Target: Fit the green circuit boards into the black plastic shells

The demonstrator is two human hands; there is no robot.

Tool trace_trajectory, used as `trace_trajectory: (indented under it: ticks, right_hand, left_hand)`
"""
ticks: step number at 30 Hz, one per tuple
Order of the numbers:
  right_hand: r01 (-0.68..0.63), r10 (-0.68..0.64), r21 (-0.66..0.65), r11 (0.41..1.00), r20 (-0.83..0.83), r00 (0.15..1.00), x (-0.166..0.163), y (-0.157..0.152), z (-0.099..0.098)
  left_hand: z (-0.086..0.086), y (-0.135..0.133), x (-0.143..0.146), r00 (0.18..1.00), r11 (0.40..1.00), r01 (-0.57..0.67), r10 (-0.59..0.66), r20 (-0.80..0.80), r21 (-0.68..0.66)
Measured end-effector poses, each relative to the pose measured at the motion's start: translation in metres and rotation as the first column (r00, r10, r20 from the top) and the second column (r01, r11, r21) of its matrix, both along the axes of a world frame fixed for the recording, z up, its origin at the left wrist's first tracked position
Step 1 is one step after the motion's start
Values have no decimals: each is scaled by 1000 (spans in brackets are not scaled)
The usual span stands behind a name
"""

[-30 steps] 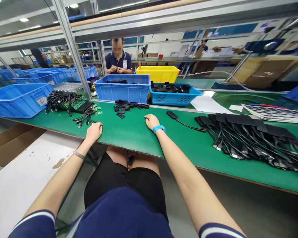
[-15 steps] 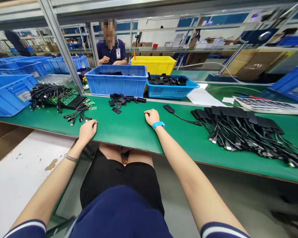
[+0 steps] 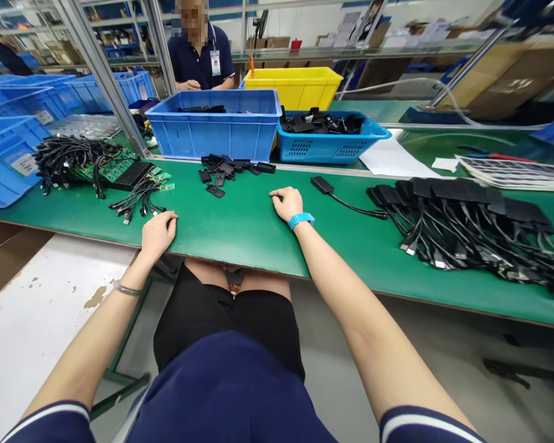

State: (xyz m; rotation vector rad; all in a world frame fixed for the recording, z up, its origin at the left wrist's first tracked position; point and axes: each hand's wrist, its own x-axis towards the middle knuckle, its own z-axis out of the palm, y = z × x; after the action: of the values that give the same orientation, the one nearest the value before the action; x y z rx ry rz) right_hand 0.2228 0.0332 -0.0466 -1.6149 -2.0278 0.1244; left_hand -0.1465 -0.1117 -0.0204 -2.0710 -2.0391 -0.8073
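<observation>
My left hand (image 3: 159, 234) rests at the front edge of the green table (image 3: 231, 227), fingers curled in, with nothing visible in it. Just beyond it lie loose black USB cables (image 3: 136, 203) joined to small green circuit boards (image 3: 165, 178). My right hand (image 3: 287, 202), a blue band at its wrist, lies on the tabletop with its fingers curled and nothing showing in them. To its right is a single black cased adapter (image 3: 322, 184) with a cable. Small black plastic casings (image 3: 219, 178) are scattered farther back, between the two hands.
A pile of black cased cables (image 3: 461, 215) covers the right side. A blue bin (image 3: 212, 135), a light-blue basket (image 3: 332, 147) of black parts and a yellow bin (image 3: 295, 86) line the back. Bundled boards and cables (image 3: 78, 160) lie left. A person (image 3: 200, 55) sits opposite.
The view has tilted downward slightly, so the bins and table appear higher. Both hands stay in nearly the same places on the table, and the objects have not moved.
</observation>
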Motion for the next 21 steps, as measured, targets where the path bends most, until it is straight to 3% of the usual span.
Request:
trace_trajectory:
  ticks: [21]
  right_hand:
    - [2,0,-38,999,40,999,-5,-2,2]
  left_hand:
    - [0,3,-5,998,1000,1,-2,65,9]
